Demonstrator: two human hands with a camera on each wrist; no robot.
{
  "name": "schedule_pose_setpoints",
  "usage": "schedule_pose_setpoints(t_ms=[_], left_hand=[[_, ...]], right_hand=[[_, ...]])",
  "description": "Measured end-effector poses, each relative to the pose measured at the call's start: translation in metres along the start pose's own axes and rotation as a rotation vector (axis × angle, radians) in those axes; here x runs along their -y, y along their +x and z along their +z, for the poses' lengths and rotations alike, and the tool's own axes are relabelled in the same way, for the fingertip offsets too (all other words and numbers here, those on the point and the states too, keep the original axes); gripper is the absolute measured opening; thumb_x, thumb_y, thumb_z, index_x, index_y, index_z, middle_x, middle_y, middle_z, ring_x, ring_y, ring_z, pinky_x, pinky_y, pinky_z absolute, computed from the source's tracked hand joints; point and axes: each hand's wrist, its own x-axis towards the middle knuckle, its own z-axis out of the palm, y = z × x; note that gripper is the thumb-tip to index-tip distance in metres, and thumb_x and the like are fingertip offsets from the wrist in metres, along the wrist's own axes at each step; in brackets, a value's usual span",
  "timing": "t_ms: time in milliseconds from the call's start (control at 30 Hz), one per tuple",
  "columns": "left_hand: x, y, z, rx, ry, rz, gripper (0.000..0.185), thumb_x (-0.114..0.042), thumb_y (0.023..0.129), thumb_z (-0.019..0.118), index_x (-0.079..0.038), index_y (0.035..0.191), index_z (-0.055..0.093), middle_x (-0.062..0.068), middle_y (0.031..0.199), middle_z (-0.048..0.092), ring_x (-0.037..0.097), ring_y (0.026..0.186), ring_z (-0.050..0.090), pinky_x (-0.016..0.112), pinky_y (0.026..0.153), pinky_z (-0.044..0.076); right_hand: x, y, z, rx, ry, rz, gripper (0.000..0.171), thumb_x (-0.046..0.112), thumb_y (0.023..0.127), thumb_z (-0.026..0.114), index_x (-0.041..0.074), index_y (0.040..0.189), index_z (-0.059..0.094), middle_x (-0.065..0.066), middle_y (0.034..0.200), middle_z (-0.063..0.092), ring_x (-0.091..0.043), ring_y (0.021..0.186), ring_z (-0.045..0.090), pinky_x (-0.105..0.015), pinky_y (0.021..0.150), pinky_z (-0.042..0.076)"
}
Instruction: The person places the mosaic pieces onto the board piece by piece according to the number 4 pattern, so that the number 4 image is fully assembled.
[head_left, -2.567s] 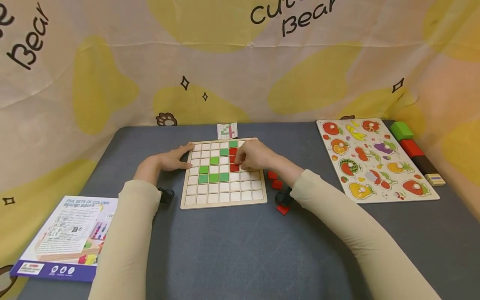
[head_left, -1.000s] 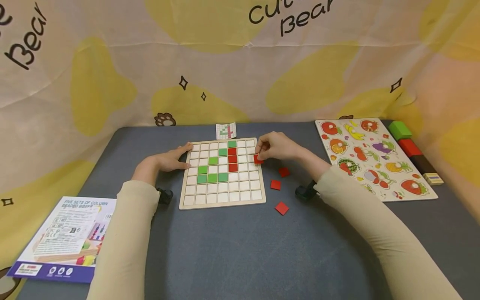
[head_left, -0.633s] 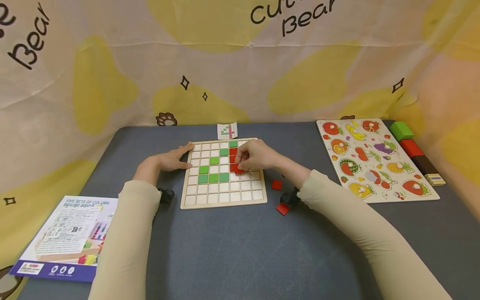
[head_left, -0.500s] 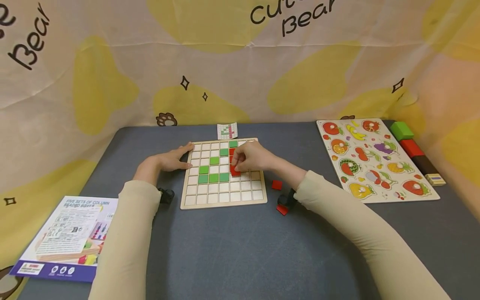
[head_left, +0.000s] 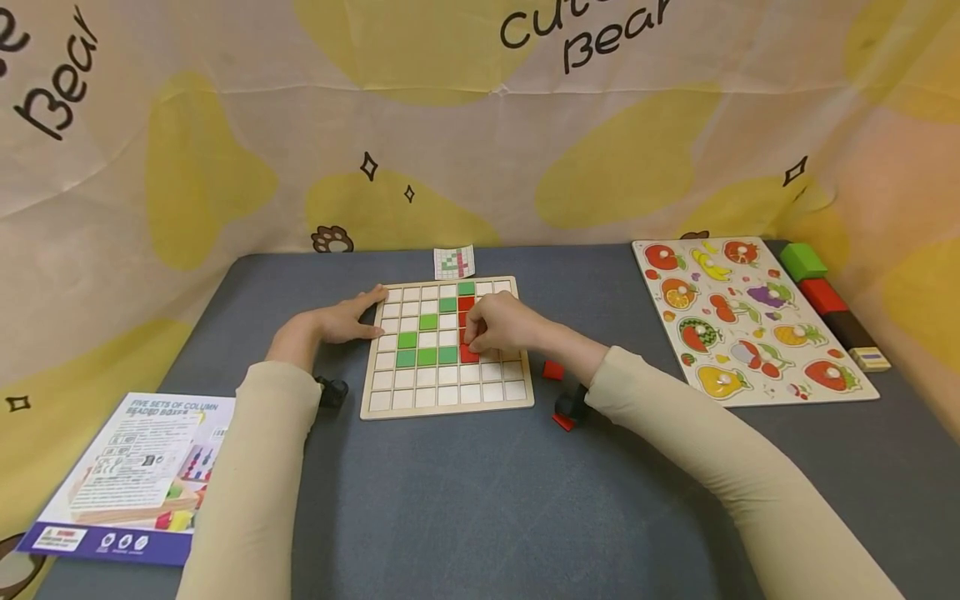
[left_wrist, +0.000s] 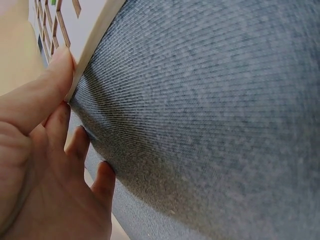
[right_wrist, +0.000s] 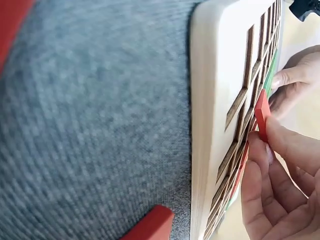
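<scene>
Red tile (right_wrist: 261, 114) — pinched at its edge by the right hand (head_left: 501, 327), thumb and fingertips (right_wrist: 280, 140) curled round it. It sits tilted, one edge lifted off the board (head_left: 446, 408), the lower edge down among the cells. In the head view the tile (head_left: 469, 353) shows just below the knuckles, in the row of the three green tiles (head_left: 427, 356) and just right of them, under the red column (head_left: 466, 303).

Relation that matters: the tile lies straight beneath the fingertips, flat face toward the cell, its raised edge on the side toward the board's near frame in the wrist view. The open cell is directly under it — not beside. Whether the low edge is already seated inside the cell walls cannot be told.

Left hand (head_left: 341, 320) — fingers straight, pressing flat against the board's left edge (left_wrist: 87, 62), grasping nothing. It is well apart from the tile; the right hand is the near one.

Outward: two spare red tiles (head_left: 553, 370) on the grey table (head_left: 465, 500) just right of the board, a pattern card (head_left: 454, 262) behind it, a fruit puzzle (head_left: 750, 321) further right, a box (head_left: 127, 475) near left.
</scene>
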Motion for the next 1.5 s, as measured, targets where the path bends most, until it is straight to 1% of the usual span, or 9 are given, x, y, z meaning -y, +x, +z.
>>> schedule_pose_setpoints(t_ms=[67, 200, 367, 633, 767, 933, 1067, 1300, 1500], left_hand=[[0.001, 0.001, 0.0, 0.001, -0.002, 0.001, 0.084, -0.03, 0.103, 0.052, -0.012, 0.16, -0.006, 0.021, 0.166, -0.014, 0.048, 0.152, -0.012, 0.072, 0.118, -0.002], [0.001, 0.0, 0.0, -0.001, -0.003, -0.007, 0.084, -0.032, 0.102, 0.052, -0.013, 0.161, -0.005, 0.021, 0.166, -0.014, 0.049, 0.152, -0.012, 0.072, 0.118, -0.002], [0.001, 0.0, 0.001, 0.003, -0.016, -0.012, 0.084, -0.033, 0.102, 0.053, -0.015, 0.161, -0.006, 0.021, 0.166, -0.015, 0.049, 0.151, -0.013, 0.073, 0.117, -0.002], [0.004, 0.0, 0.001, 0.005, -0.013, -0.015, 0.085, -0.033, 0.102, 0.053, -0.015, 0.16, -0.007, 0.021, 0.165, -0.015, 0.05, 0.151, -0.014, 0.074, 0.117, -0.001], [0.004, 0.0, 0.001, 0.004, -0.002, -0.017, 0.085, -0.034, 0.102, 0.053, -0.015, 0.16, -0.007, 0.022, 0.165, -0.014, 0.051, 0.15, -0.013, 0.074, 0.116, -0.001], [0.002, -0.001, 0.002, 0.001, -0.009, -0.008, 0.085, -0.034, 0.102, 0.053, -0.015, 0.16, -0.006, 0.021, 0.166, -0.014, 0.05, 0.151, -0.012, 0.074, 0.117, -0.001], [-0.001, -0.001, 0.002, 0.001, -0.018, -0.003, 0.085, -0.033, 0.102, 0.053, -0.015, 0.16, -0.007, 0.021, 0.166, -0.015, 0.048, 0.152, -0.013, 0.073, 0.117, -0.001], [-0.002, 0.0, 0.0, -0.007, -0.011, -0.007, 0.086, -0.032, 0.102, 0.054, -0.015, 0.16, -0.006, 0.021, 0.166, -0.014, 0.048, 0.152, -0.013, 0.072, 0.118, -0.001], [0.002, 0.001, 0.001, -0.007, -0.002, -0.005, 0.085, -0.033, 0.102, 0.053, -0.014, 0.16, -0.006, 0.02, 0.166, -0.014, 0.047, 0.152, -0.013, 0.071, 0.119, 0.0]], right_hand=[[0.0, 0.0, 0.001, 0.006, -0.023, -0.008, 0.003, 0.009, 0.082, 0.078, 0.012, 0.084, 0.077, -0.001, 0.083, 0.076, -0.014, 0.083, 0.067, -0.024, 0.075, 0.052], [0.001, -0.002, 0.001, 0.025, -0.045, -0.028, 0.012, 0.006, 0.081, 0.078, 0.009, 0.092, 0.079, -0.002, 0.092, 0.078, -0.017, 0.091, 0.07, -0.028, 0.081, 0.056], [-0.001, -0.006, -0.003, 0.046, -0.044, -0.061, 0.02, 0.006, 0.081, 0.077, 0.009, 0.101, 0.078, -0.003, 0.097, 0.077, -0.017, 0.089, 0.068, -0.028, 0.081, 0.055], [-0.021, -0.015, -0.014, 0.002, 0.014, -0.063, 0.01, 0.006, 0.081, 0.078, 0.011, 0.089, 0.074, -0.001, 0.085, 0.073, -0.012, 0.075, 0.064, -0.022, 0.067, 0.051], [-0.019, -0.011, -0.009, 0.029, 0.048, -0.093, 0.01, 0.008, 0.081, 0.08, 0.01, 0.089, 0.074, -0.002, 0.083, 0.072, -0.011, 0.074, 0.063, -0.022, 0.068, 0.05], [-0.01, -0.005, 0.001, 0.047, -0.015, -0.104, 0.011, 0.01, 0.081, 0.08, 0.011, 0.09, 0.074, -0.001, 0.08, 0.07, -0.011, 0.074, 0.059, -0.021, 0.07, 0.048], [-0.007, -0.006, 0.0, 0.058, -0.039, -0.085, 0.012, 0.011, 0.082, 0.08, 0.013, 0.092, 0.074, -0.001, 0.082, 0.07, -0.012, 0.076, 0.059, -0.021, 0.071, 0.048], [-0.031, -0.023, -0.027, 0.049, -0.007, -0.031, 0.011, 0.011, 0.084, 0.077, 0.011, 0.094, 0.075, -0.002, 0.084, 0.07, -0.013, 0.074, 0.059, -0.023, 0.067, 0.047], [-0.068, -0.046, -0.058, 0.156, 0.022, 0.079, 0.02, 0.011, 0.081, 0.08, 0.011, 0.1, 0.074, -0.003, 0.088, 0.07, -0.013, 0.081, 0.061, -0.025, 0.073, 0.049]])
